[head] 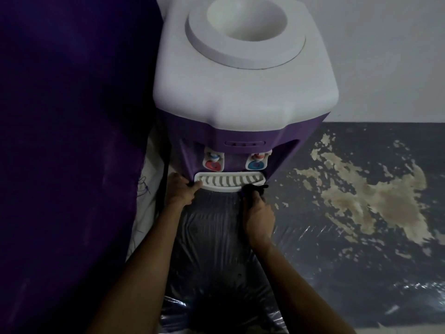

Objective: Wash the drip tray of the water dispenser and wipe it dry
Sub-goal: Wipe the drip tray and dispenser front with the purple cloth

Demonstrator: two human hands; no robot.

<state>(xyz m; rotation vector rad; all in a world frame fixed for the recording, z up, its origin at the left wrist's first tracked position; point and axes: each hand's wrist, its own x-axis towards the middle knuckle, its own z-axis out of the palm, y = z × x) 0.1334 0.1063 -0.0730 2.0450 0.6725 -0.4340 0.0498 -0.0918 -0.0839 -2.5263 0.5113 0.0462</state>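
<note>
Head view shows your left hand (180, 190) gripping the left end of the drip tray (230, 182), thumb curled over its rim, while your right hand (257, 213) reaches the right end; whether those fingers are clamped on it you cannot tell, since something dark covers them. The tray sits in its slot at the dispenser (243, 92) front, under the two taps (213, 162). Pull unevenly and it may jam or spill any water inside onto the plastic-covered floor (337, 261). A purple curtain (72, 141) crowds your left arm.
</note>
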